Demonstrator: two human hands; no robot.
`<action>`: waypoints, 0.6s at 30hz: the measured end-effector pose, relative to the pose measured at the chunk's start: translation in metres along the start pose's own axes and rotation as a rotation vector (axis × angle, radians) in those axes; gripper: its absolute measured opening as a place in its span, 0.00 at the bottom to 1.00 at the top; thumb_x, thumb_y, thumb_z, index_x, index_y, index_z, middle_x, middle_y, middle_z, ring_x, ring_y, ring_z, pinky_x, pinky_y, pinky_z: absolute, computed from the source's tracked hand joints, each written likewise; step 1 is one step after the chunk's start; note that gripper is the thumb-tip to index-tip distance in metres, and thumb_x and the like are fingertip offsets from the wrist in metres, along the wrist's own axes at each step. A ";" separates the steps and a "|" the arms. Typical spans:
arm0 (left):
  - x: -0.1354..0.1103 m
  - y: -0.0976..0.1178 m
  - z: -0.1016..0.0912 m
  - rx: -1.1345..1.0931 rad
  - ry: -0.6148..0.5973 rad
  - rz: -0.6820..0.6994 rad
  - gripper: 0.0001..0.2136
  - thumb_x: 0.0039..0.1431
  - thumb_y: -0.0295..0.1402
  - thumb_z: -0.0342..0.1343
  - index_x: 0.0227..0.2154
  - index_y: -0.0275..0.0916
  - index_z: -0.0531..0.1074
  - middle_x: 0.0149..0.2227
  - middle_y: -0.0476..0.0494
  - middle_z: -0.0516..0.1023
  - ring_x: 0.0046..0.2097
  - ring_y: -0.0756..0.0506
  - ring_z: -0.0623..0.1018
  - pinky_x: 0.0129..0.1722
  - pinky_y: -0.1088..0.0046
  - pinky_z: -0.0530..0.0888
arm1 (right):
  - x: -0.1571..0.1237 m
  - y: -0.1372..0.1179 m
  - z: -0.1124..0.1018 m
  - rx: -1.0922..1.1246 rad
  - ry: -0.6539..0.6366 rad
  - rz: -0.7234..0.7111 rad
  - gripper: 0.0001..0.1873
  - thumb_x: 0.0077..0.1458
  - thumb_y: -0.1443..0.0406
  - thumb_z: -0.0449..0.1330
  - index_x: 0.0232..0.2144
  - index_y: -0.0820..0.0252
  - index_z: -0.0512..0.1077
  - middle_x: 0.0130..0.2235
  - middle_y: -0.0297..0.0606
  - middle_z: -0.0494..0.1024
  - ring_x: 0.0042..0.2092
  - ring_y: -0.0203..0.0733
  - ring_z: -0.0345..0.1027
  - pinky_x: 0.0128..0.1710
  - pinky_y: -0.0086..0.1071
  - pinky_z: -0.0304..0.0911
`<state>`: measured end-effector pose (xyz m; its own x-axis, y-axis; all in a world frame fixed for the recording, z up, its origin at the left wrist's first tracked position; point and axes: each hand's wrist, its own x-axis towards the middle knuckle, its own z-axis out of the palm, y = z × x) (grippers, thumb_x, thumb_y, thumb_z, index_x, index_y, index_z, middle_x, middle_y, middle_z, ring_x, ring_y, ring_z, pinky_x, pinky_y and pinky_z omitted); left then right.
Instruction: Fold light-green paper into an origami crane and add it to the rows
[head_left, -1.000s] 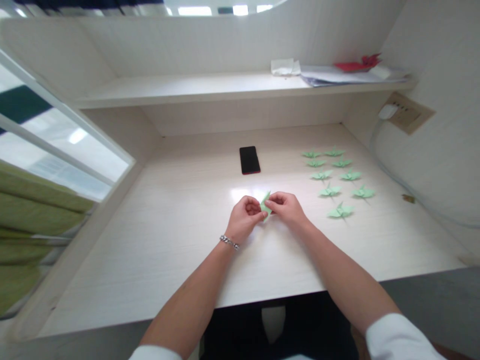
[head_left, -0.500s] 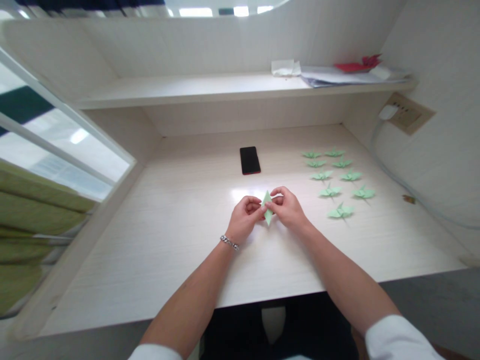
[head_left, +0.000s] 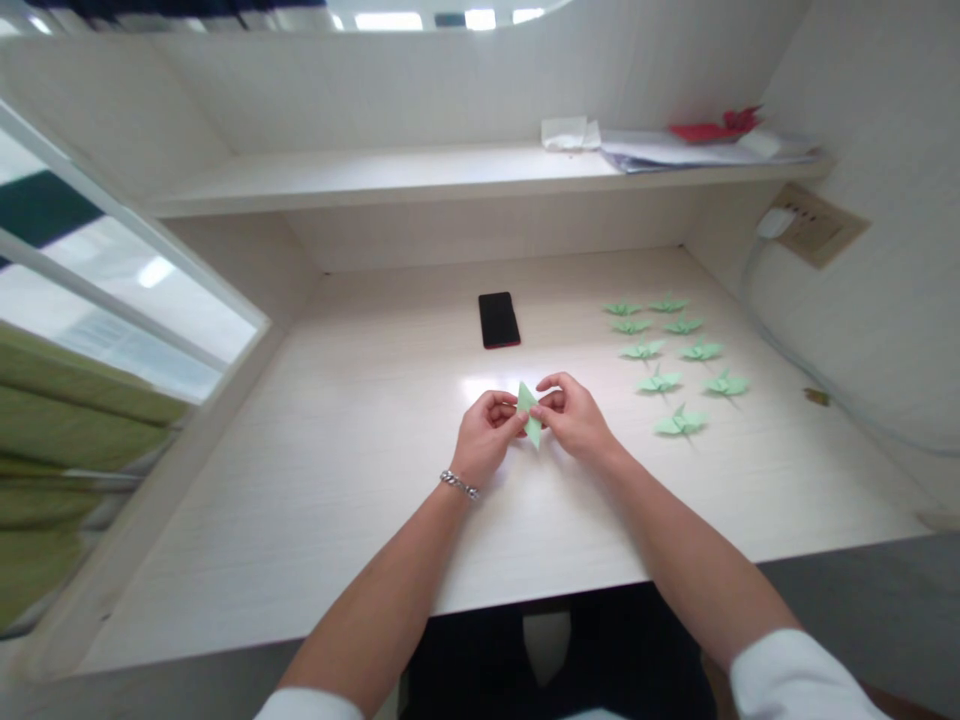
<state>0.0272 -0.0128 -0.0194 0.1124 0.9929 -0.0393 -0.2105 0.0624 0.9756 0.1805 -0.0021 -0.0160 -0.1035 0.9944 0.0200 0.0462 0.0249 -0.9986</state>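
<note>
A small folded piece of green paper is pinched between my two hands just above the pale wooden desk. My left hand, with a metal bracelet at the wrist, closes on its left side. My right hand closes on its right side, fingertips at the paper's upper edge. The paper stands roughly upright with a point at the top and one at the bottom. Several finished green paper cranes lie in two rows on the desk to the right of my hands.
A black phone lies face up beyond my hands. On the shelf above are white papers and a red paper shape. A wall socket with a plug and cable is at the right; a window at the left.
The green paper has turned between my fingers from a slanted pose to nearly upright, and both hands have shifted slightly. Everything else on the desk is as it was.
</note>
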 end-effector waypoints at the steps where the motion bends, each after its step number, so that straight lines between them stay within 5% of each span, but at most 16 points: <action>1: 0.000 0.001 0.000 0.002 0.010 0.008 0.19 0.42 0.35 0.66 0.35 0.37 0.66 0.26 0.49 0.75 0.28 0.49 0.77 0.31 0.70 0.76 | 0.000 0.000 0.000 0.017 0.000 0.004 0.19 0.43 0.62 0.64 0.38 0.57 0.65 0.24 0.30 0.74 0.26 0.37 0.69 0.26 0.29 0.65; 6: 0.000 0.003 -0.001 0.013 0.090 0.026 0.21 0.41 0.35 0.67 0.37 0.37 0.64 0.24 0.51 0.76 0.26 0.49 0.77 0.30 0.71 0.74 | 0.000 0.001 0.002 0.105 -0.040 0.046 0.21 0.43 0.61 0.64 0.40 0.57 0.64 0.24 0.29 0.74 0.27 0.37 0.70 0.29 0.31 0.67; 12: 0.001 -0.001 -0.002 -0.004 0.050 -0.008 0.24 0.40 0.36 0.68 0.40 0.37 0.66 0.29 0.46 0.78 0.29 0.47 0.78 0.33 0.68 0.75 | 0.001 0.004 0.001 0.015 -0.035 0.022 0.18 0.42 0.61 0.65 0.36 0.56 0.64 0.21 0.27 0.71 0.23 0.35 0.66 0.24 0.28 0.62; 18: 0.003 -0.001 -0.006 0.023 0.176 0.022 0.25 0.38 0.35 0.69 0.39 0.37 0.64 0.26 0.47 0.78 0.27 0.47 0.78 0.30 0.70 0.74 | -0.001 0.005 0.005 0.108 -0.132 0.090 0.23 0.42 0.60 0.65 0.40 0.57 0.64 0.23 0.27 0.71 0.24 0.35 0.67 0.25 0.28 0.63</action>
<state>0.0221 -0.0098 -0.0216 -0.0643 0.9965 -0.0536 -0.1882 0.0406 0.9813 0.1754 -0.0032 -0.0217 -0.2337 0.9699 -0.0690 -0.0448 -0.0817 -0.9957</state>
